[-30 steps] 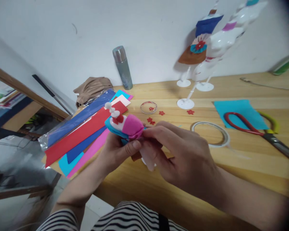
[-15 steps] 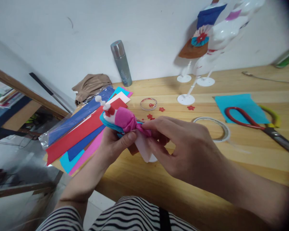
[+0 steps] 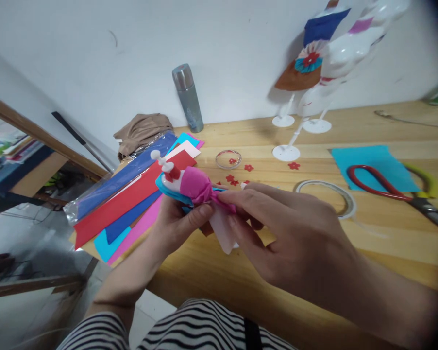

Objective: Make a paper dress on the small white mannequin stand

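Left hand (image 3: 178, 221) curled round small mannequin (image 3: 173, 184), thumb pressed on its front, holding it tilted over the wooden table (image 3: 397, 248) — other fingers mostly hidden behind. Right hand (image 3: 295, 228) has thumb and index nearly together, pinching the gathered end of pink fabric (image 3: 195, 184) around mannequin's chest. Tape roll (image 3: 351, 200) just beyond right hand — scissors (image 3: 425, 206) partly on turquoise sheet (image 3: 372, 158), red flowers (image 3: 294, 166) scattered nearby.

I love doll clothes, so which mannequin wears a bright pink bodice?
The mannequin in the left hand, its pink bodice gathered; the other mannequins stand on the wooden table.
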Motion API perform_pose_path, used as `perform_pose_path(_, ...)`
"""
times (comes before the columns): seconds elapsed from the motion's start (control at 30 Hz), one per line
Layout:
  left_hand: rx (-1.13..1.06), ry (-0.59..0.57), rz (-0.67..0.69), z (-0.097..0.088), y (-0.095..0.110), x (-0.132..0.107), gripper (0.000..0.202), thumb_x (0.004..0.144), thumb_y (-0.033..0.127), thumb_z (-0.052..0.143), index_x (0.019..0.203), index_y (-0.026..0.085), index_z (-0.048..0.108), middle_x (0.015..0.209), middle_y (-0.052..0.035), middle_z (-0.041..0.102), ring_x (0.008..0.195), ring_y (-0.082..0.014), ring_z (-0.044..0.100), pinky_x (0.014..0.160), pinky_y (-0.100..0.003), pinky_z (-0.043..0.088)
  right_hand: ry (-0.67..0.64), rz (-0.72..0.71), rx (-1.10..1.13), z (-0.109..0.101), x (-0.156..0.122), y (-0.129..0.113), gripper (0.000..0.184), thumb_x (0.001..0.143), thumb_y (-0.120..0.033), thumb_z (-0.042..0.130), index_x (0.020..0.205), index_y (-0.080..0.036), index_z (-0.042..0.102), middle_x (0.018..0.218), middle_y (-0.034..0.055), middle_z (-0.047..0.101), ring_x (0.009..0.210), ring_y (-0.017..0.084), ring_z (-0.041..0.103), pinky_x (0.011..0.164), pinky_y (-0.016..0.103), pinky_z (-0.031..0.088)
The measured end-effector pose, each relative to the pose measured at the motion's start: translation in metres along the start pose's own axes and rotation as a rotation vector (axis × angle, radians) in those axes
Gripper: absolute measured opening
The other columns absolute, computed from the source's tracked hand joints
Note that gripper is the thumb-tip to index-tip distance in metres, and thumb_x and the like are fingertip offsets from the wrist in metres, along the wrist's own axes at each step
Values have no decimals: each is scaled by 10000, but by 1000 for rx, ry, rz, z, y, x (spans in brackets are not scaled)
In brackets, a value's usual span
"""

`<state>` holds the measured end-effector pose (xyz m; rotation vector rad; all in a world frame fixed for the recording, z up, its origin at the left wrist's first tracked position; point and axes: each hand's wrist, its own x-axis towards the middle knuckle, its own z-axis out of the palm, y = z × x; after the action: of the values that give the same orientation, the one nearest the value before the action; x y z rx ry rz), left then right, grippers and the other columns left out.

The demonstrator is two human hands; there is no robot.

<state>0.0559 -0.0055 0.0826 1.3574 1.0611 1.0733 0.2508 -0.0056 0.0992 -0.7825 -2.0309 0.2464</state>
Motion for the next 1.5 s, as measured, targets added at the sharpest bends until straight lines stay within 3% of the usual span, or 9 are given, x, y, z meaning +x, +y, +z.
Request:
perform_pose_path(0.1,-5,33,-20,1,3,-2,480,803,608,814,943,158,727,643,-11,699,527,-133,637,507,-232,540,-2,24,9,2,-2,-2,251,1015,-158,502,794,-204,612,733,20,703,588,131,592,532,281,433)
perform_pose_path(0.3,-4,-13,57,-7,-9,0,411,846,553,793,848,160,672,629,-12,669,522,-138,630,472,-223,522,-31,31,96,5,-3,1,251,1023,-139,484,820,-225,604,732,18,724,586,135,632,539,273,466)
perform_pose_path(0.5,27,-29,52,-5,-9,-1,400,867,566,765,917,178,686,642,-3,675,509,-153,634,456,-240,527,-9,79,196,7,1,5,190,968,-97,548,849,-240,588,644,-32,703,508,117,622,488,243,448)
perform_pose_path(0.67,66,-29,122,-5,-7,-2,378,859,546,780,966,190,710,845,-60,756,773,-230,747,675,-313,634,-23,145,305,7,3,5,199,906,-55,583,833,-238,555,603,-65,666,473,92,584,472,203,440)
perform_pose_path(0.83,30,-101,91,-9,-9,-4,398,926,487,731,1183,185,701,752,-36,734,567,-159,675,508,-234,551,-104,203,418,3,5,8,207,937,-61,523,820,-227,566,622,-52,692,499,91,598,485,208,434)
perform_pose_path(1.07,-13,-158,93,1,-8,-7,313,952,504,690,1054,208,691,644,3,698,461,-115,575,442,-207,477,-46,218,339,9,1,5,203,897,-86,562,770,-237,515,583,-57,666,445,90,535,452,219,382)
perform_pose_path(1.23,-12,-139,53,-3,-13,-8,398,918,565,709,1070,198,688,604,13,650,462,-126,582,436,-217,493,7,169,253,13,-2,0,210,942,-92,531,795,-242,524,623,-36,686,478,96,569,457,223,387)
perform_pose_path(1.4,-38,-80,21,-14,-12,1,490,839,581,788,1113,182,707,682,-10,715,455,-139,630,406,-210,503,-133,248,402,-2,5,11,191,932,-99,542,853,-219,668,601,-54,672,476,93,586,452,212,425)
perform_pose_path(1.5,-60,-106,8,-18,-9,8,446,832,567,798,1059,189,732,709,-21,731,450,-119,618,391,-182,464,-4,245,301,-14,10,22,173,892,-92,589,869,-204,719,612,-46,686,456,95,564,451,234,426)
